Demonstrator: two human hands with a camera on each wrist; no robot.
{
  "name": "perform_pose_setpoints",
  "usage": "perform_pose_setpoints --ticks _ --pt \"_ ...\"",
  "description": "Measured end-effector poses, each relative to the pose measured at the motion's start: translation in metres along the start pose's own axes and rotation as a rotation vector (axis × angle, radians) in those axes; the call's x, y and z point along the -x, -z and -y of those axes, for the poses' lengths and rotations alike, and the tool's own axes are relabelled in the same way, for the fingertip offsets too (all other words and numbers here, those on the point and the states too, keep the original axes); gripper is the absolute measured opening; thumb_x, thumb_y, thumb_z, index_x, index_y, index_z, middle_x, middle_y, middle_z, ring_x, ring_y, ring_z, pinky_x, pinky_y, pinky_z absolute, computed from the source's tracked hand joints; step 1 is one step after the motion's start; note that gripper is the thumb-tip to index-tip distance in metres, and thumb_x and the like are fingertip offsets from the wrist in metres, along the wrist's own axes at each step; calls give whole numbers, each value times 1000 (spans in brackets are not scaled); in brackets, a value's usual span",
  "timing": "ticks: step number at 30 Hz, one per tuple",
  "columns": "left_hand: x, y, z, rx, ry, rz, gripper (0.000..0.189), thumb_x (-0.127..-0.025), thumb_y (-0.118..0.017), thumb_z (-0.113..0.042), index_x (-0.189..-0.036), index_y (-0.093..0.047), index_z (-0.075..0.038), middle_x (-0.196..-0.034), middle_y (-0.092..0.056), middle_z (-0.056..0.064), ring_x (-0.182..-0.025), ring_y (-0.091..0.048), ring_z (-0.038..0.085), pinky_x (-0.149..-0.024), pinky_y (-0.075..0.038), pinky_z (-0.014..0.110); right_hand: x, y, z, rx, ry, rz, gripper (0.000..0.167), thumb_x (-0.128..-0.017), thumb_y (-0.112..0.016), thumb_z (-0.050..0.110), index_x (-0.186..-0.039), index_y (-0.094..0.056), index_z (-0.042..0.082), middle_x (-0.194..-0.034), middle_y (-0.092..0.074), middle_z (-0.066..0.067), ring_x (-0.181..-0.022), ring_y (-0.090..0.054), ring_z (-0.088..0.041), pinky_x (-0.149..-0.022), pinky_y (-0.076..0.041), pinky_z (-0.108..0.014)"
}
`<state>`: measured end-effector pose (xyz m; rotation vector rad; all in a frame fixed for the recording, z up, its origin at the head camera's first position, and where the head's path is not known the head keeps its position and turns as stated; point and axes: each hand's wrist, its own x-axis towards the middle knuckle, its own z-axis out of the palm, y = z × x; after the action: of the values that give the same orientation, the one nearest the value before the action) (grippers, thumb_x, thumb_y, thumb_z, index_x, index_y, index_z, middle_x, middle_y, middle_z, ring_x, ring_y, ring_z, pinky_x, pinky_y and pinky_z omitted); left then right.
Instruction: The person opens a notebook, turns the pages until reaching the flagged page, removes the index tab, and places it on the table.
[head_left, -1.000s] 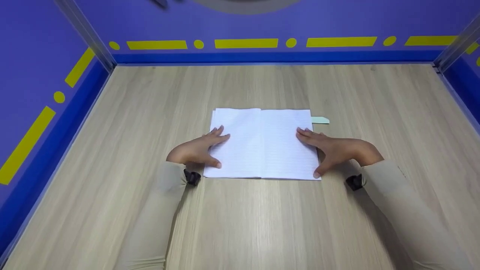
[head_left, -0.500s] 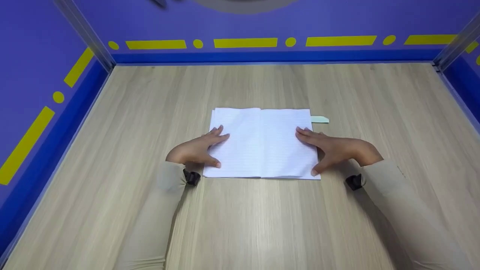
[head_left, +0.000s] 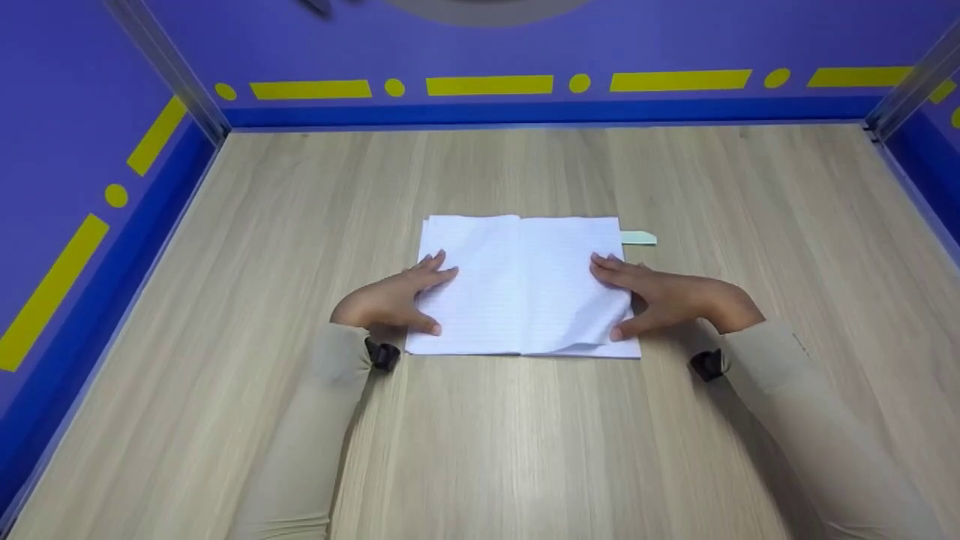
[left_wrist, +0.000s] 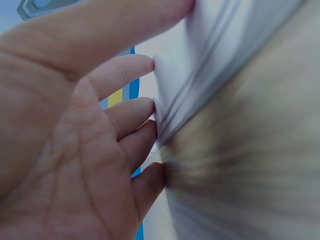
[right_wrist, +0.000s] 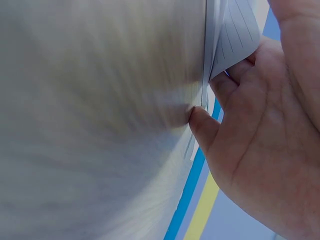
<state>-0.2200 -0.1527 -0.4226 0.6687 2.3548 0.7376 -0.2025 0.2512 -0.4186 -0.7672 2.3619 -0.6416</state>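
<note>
An open notebook point(head_left: 487, 300) with lined white pages lies flat at mid-table in the head view. My left hand point(head_left: 397, 295) rests spread on the left page's outer edge, thumb low and fingers higher up. On the right page, the fingers of my right hand point(head_left: 660, 296) press near the outer edge. Its thumb pushes inward on the lower corner, and the top page point(right_wrist: 239, 37) buckles up there, its curled edge lifted towards the palm in the right wrist view. In the left wrist view, fingertips touch the layered page edges point(left_wrist: 200, 65).
A pale green tab point(head_left: 639, 238) sticks out from the notebook's upper right side. The wooden table point(head_left: 480, 450) is bounded by blue-purple panels point(head_left: 480, 52) with yellow markings at the back and sides. A dark strap device point(head_left: 384, 355) sits at the left wrist.
My right thumb has slid inward and slightly up over the right page, whose lower corner has lifted and curled off the sheets below. The left hand stays in place.
</note>
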Motion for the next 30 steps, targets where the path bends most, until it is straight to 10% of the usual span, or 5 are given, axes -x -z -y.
perform_pose_setpoints --ticks 16,30 --pt "2 2 -7 0 0 -16 92 -77 -80 -18 -151 -26 -5 -162 0 13 -149 7 32 -121 -5 48 0 -1 0 10 -17 -7 102 -82 -72 46 -155 -11 8 -163 -1 -9 -150 3 -32 -117 -6 -58" --pt "7 3 -28 -4 -33 -191 75 -83 -74 -19 -149 -38 -14 -160 -22 8 -148 -18 27 -119 -21 43 -2 -1 -2 7 0 -15 102 -82 -72 45 -154 -11 6 -163 -2 -11 -150 2 -33 -117 -6 -58"
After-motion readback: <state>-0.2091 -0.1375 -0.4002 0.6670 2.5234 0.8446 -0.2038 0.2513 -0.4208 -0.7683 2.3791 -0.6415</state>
